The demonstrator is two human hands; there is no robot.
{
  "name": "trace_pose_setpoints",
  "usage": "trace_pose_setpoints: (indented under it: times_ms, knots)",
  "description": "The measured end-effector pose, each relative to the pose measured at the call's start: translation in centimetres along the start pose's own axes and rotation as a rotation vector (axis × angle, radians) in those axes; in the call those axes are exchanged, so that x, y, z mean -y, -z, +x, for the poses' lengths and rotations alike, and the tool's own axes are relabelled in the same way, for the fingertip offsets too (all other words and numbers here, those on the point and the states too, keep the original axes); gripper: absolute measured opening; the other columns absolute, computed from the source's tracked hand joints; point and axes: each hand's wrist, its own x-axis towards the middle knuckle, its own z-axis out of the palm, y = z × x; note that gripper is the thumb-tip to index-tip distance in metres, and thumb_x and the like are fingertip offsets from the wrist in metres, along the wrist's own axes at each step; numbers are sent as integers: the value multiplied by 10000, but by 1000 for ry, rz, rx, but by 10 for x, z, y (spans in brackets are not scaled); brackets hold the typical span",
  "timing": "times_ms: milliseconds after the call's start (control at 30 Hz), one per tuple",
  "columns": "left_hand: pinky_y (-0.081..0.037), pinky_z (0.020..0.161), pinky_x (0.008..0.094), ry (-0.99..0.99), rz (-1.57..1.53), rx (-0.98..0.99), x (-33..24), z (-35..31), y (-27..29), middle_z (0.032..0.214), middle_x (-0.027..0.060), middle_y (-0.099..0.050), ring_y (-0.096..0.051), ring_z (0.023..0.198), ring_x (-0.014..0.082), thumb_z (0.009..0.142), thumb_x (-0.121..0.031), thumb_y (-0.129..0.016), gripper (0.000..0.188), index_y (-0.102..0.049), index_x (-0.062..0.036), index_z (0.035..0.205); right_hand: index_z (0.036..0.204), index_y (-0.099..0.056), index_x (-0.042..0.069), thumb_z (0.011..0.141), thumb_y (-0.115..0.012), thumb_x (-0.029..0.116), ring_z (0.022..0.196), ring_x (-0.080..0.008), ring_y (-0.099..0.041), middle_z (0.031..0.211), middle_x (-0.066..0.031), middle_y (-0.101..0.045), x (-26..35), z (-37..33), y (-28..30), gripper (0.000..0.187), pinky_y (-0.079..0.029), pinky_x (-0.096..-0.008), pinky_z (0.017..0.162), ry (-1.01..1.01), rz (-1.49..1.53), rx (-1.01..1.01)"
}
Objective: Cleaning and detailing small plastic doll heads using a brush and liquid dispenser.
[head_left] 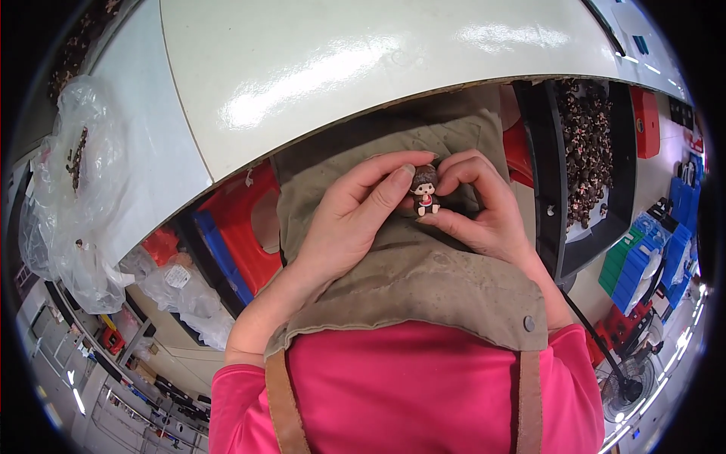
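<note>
A small brown figurine [426, 195] with a pale face and a bit of red at its front is held upright over my lap. My left hand [361, 198] grips it from the left, thumb beside its head and fingers behind. From the other side, my right hand [484, 204] closes round it, with the thumb near its feet and the bent index finger by its head. Both hands touch or nearly touch the figurine; the fingertips behind it are hidden. Beneath them spreads my olive-brown apron [408, 280].
A white table [302, 68] curves across the front. To the right stands a dark tray [626, 151] filled with many small brown figurines [584, 151]. Clear plastic bags [83, 197] lie at the left edge. Under the table is a red stool [246, 219]; blue bins [684, 204] and a fan [629, 390] are at far right.
</note>
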Motion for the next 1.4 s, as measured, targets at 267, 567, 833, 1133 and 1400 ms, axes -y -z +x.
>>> trace_pose_setpoints:
  times_ms: [267, 567, 833, 1133, 1400]
  knots:
    - [-461, 881, 262, -8, -10, -3, 1, -1, 2, 1097, 65, -590, -567, 994, 117, 975, -209, -477, 318, -530, -10, 1218, 904, -520, 42, 692, -773, 56, 896, -196, -541, 944, -78, -541, -2, 1, -3, 330, -430, -292, 795, 45, -19, -27]
    - [-453, 844, 246, 10, -47, -44, 1, -2, -2, 1027, 24, -581, -557, 944, 89, 976, -205, -478, 268, -538, -42, 1180, 933, -513, 37, 702, -768, 57, 904, -189, -537, 958, -85, -537, -5, -2, -2, 345, -432, -286, 797, 58, 21, -42]
    - [-455, 825, 246, -7, -38, -53, 4, 0, -6, 1012, 18, -582, -559, 929, 88, 968, -200, -497, 239, -539, -58, 1155, 976, -502, 30, 707, -763, 58, 923, -174, -499, 980, -88, -500, -4, -5, 0, 376, -395, -278, 827, -10, 104, -46]
    - [-466, 796, 233, 2, -53, -85, -2, 2, -9, 995, 29, -584, -560, 906, 87, 957, -204, -523, 236, -533, -44, 1130, 952, -509, 37, 721, -738, 35, 903, -184, -506, 963, -87, -511, 2, -1, 1, 325, -404, -280, 817, 54, 115, -77]
    - [-452, 766, 231, 14, 66, -87, 8, 7, -21, 949, 25, -572, -550, 842, 83, 972, -187, -482, 210, -531, -36, 1108, 918, -530, 44, 785, -677, 99, 792, -130, -530, 880, -35, -546, -1, -10, 15, 206, -453, -269, 733, -31, 348, 27]
